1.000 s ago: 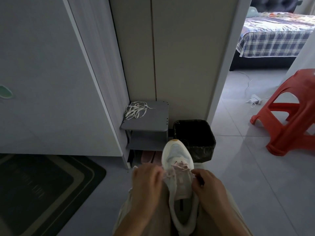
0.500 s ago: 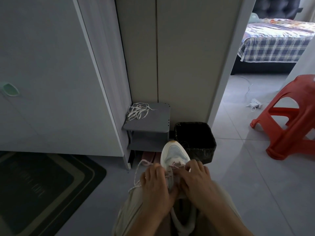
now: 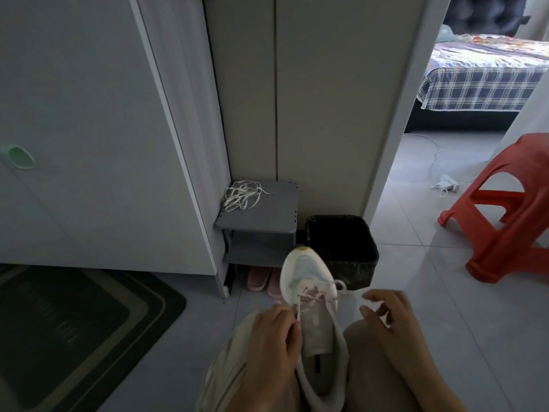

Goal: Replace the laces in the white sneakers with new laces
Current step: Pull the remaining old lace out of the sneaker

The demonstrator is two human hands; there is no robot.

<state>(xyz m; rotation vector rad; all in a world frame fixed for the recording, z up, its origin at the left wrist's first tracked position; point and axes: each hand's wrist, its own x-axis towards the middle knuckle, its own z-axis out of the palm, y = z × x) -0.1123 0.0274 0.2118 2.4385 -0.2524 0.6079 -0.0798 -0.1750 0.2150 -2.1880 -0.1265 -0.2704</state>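
Observation:
A white sneaker (image 3: 307,273) lies between my knees with its toe pointing away from me. A pale pink lace (image 3: 312,296) crosses its lowest eyelets. My left hand (image 3: 273,334) sits at the shoe's left side and pinches one end of that lace just above the tongue. Out to the right of the shoe, my right hand (image 3: 386,315) is blurred, with its fingers curled as in a pinch; a loop of the lace leaves the shoe's right side toward it. A tangle of white laces (image 3: 242,195) rests on the grey shoe rack (image 3: 267,217).
A black waste bin (image 3: 341,248) stands just beyond the sneaker's toe. Pink slippers (image 3: 261,278) sit under the rack. A red plastic stool (image 3: 505,218) is at the right, a dark doormat (image 3: 74,337) at the left. A charger and cable (image 3: 445,183) lie on the tiles.
Both hands were together over the eyelets half a second ago. My right hand has since swung out to the right, and my left has drawn back toward me with a lace end.

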